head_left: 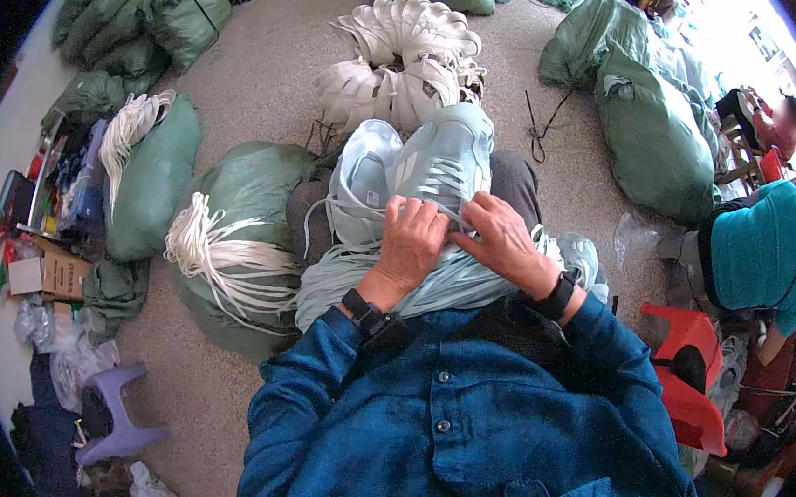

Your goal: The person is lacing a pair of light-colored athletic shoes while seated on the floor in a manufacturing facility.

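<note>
A pale grey-blue sneaker (448, 145) rests on my lap, toe pointing away, with white lacing partly across its front. Its mate, another sneaker (363, 176), leans beside it on the left with its opening showing. My left hand (412, 242) is closed at the lower end of the lacing, pinching a shoelace. Close beside it, my right hand (501, 241) has its thumb and forefinger pinched on the lace at the same place. The exact grip of the fingertips is partly hidden. Under both wrists a thick bundle of pale blue laces (344, 282) spreads over my lap.
Beyond my knees, many pale shoe parts (405, 39) stand in a curved row on the floor. White laces (229, 254) lie over a green sack (244, 180) at left. More sacks (654, 138), a red stool (688, 365) and a person in teal (763, 249) are at right.
</note>
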`<state>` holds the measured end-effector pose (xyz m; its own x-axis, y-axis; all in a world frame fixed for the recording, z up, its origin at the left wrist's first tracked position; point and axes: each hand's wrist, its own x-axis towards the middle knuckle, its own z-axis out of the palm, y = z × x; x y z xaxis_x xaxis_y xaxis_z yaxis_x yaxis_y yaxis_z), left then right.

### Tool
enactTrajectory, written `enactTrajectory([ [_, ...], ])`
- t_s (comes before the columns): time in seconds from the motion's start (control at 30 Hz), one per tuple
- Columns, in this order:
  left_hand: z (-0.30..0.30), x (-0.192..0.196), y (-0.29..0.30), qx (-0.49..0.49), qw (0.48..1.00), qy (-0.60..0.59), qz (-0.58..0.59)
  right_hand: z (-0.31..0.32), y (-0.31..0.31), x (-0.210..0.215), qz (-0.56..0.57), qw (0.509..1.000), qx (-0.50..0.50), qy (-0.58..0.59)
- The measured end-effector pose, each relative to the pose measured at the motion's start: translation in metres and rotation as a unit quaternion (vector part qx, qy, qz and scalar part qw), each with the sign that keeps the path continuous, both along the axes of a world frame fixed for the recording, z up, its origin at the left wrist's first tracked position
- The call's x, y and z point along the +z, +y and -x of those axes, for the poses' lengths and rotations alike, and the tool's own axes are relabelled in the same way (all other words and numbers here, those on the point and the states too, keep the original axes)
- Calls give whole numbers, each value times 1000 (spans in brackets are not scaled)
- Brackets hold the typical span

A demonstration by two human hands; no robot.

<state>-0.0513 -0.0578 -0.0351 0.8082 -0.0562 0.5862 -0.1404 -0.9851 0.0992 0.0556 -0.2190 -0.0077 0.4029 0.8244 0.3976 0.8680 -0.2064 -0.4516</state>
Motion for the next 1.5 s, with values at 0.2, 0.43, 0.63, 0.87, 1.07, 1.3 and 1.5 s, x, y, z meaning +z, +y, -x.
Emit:
enactTrajectory([
  [0.2, 11, 13, 8, -6, 999, 27, -19, 0, 2, -4, -32, 998, -34, -31],
  [0.43, 83, 20, 61, 19, 989, 142, -37, -7, 1, -13, -100, 993, -38, 48],
  [0.63, 56, 47, 28, 1, 993, 64, 104, -7, -5, -7, -34, 992, -56, 104],
  [0.87, 20, 14, 31, -18, 999, -38, 0, 2, 0, 26, -67, 990, -72, 103],
  [1.07, 33, 19, 38, -63, 997, -52, 11, 16, 32, 25, -56, 997, 49, -15],
  [1.3, 64, 38, 52, 4, 992, 19, 128, -5, 41, 2, -124, 990, -49, 44],
  [1.5, 82, 11, 59, 52, 943, -17, 328, -14, 23, 8, -282, 874, -111, 379],
])
